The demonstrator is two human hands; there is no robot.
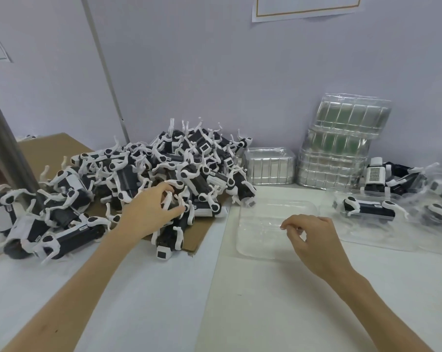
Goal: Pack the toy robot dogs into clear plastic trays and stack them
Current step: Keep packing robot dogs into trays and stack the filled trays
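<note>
Black-and-white plastic toy robot dogs [143,174] heaped on cardboard [50,148]. Left hand [151,212] curls round one at heap front. Likely light, rigid; thin legs snag, so grip torso. Right hand [313,235] loosely curled, empty, above clear tray [255,240].

A pale lilac wall [215,72] rises behind a white table [265,313]. A paper notice with a thin gold border [306,7] hangs high on it. Left, a grey strip [105,72] runs up the wall's corner, and a metal pole [4,141] slants nearby. Lighting is soft and even.
</note>
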